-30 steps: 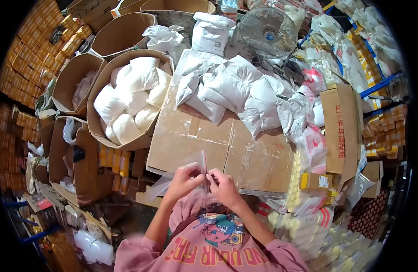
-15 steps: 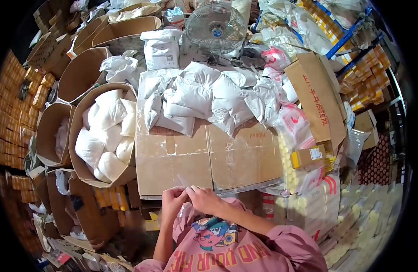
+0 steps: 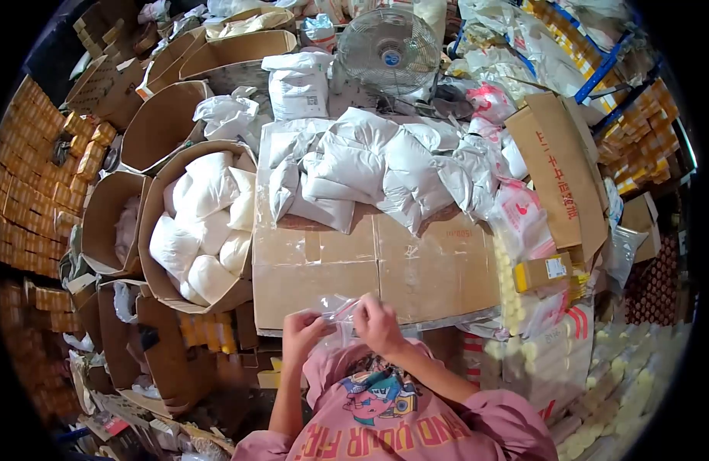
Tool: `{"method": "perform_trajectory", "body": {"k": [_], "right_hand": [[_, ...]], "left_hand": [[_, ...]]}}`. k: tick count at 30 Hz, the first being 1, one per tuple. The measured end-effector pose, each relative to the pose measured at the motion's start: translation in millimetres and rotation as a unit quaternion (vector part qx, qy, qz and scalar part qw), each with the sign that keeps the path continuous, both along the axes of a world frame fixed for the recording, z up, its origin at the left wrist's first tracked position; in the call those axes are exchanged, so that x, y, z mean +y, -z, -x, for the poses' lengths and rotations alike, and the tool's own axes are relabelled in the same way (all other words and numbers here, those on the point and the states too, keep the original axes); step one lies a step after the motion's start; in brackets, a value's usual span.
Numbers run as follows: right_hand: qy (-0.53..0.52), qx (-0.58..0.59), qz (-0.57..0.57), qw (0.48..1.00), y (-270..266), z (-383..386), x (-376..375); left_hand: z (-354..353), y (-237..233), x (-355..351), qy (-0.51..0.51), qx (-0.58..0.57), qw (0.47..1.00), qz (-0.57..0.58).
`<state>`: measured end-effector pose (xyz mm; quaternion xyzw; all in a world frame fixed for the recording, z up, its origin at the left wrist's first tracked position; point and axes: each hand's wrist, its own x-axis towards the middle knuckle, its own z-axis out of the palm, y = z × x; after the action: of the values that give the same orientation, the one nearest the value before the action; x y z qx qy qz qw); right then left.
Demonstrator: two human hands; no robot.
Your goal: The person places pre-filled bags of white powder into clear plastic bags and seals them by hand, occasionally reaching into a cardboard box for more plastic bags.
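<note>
A small clear plastic bag (image 3: pixel 339 313) is stretched between my two hands, just over the near edge of the cardboard-covered table (image 3: pixel 316 288). My left hand (image 3: pixel 305 329) grips one side of it with closed fingers. On the other side, my right hand (image 3: pixel 376 323) pinches the bag, held slightly higher. The bag looks flat, and I cannot make out anything inside it. Farther back on the cardboard lies a heap of filled white bags (image 3: pixel 385 165), apart from both hands.
To the left, an open carton (image 3: pixel 151 253) holds several full white bags. A metal fan (image 3: pixel 389 52) stands at the back. On the right are a tall cardboard box (image 3: pixel 558 169), a small yellow-brown box (image 3: pixel 542 272) and plastic-wrapped stacks (image 3: pixel 535 361).
My hands have moved apart from each other, drawing the clear bag out between them. The whole scene has shifted slightly rightward in view.
</note>
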<state>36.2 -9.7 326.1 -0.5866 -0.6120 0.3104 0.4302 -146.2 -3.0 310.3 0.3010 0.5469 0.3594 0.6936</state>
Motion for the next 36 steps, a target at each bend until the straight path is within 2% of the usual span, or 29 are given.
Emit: {"method": "perform_trajectory", "body": {"k": [1, 4, 5, 6, 8, 9, 12, 16, 20, 23, 26, 27, 30, 31, 33, 35, 36], "right_hand": [[0.015, -0.006, -0.013, 1.000, -5, -5, 6], [-0.033, -0.053, 0.010, 0.998, 12, -10, 5], [-0.037, -0.110, 0.045, 0.992, 13, -10, 2], [-0.035, -0.130, 0.068, 0.989, 16, -12, 2], [-0.035, -0.168, 0.114, 0.979, 27, -14, 5], [-0.062, -0.161, 0.112, 0.979, 29, -20, 7], [-0.106, -0.234, 0.110, 0.960, 26, -27, 11], [-0.207, -0.288, 0.102, 0.930, 16, -39, 21], [-0.262, -0.341, 0.085, 0.899, 15, -43, 28], [-0.250, -0.284, 0.037, 0.925, 13, -46, 30], [-0.275, -0.109, 0.023, 0.955, -5, -32, 24], [-0.295, -0.016, 0.035, 0.955, -3, -26, 18], [-0.329, 0.073, 0.317, 0.887, -41, -23, 3], [-0.355, 0.039, 0.135, 0.924, -28, -24, -5], [-0.361, 0.039, 0.115, 0.925, -47, -19, -13], [-0.377, 0.028, 0.113, 0.919, -62, -14, -20], [-0.398, -0.005, 0.065, 0.915, -61, -11, -22]], "left_hand": [[7, 5, -4, -0.014, -0.010, 1.000, -0.013], [20, -3, -1, 0.053, 0.107, 0.992, -0.032], [17, -12, 2, 0.019, 0.094, 0.995, -0.008], [19, -13, 2, 0.035, 0.133, 0.989, -0.058], [23, -28, 7, 0.075, 0.224, 0.960, -0.152], [21, -43, 13, 0.112, 0.321, 0.929, -0.143], [22, -38, 13, 0.170, 0.407, 0.869, -0.226], [26, -36, 14, 0.252, 0.447, 0.818, -0.258], [35, -52, 22, 0.366, 0.382, 0.798, -0.289], [34, -68, 23, 0.393, 0.327, 0.817, -0.267], [35, -64, 22, 0.405, 0.305, 0.823, -0.254], [38, -57, 20, 0.397, 0.288, 0.823, -0.287], [34, -84, 21, 0.428, 0.264, 0.850, -0.158], [34, -90, 22, 0.429, 0.259, 0.854, -0.142], [35, -96, 22, 0.429, 0.247, 0.862, -0.111], [38, -89, 23, 0.443, 0.243, 0.852, -0.136], [39, -88, 24, 0.448, 0.241, 0.848, -0.148]]}}
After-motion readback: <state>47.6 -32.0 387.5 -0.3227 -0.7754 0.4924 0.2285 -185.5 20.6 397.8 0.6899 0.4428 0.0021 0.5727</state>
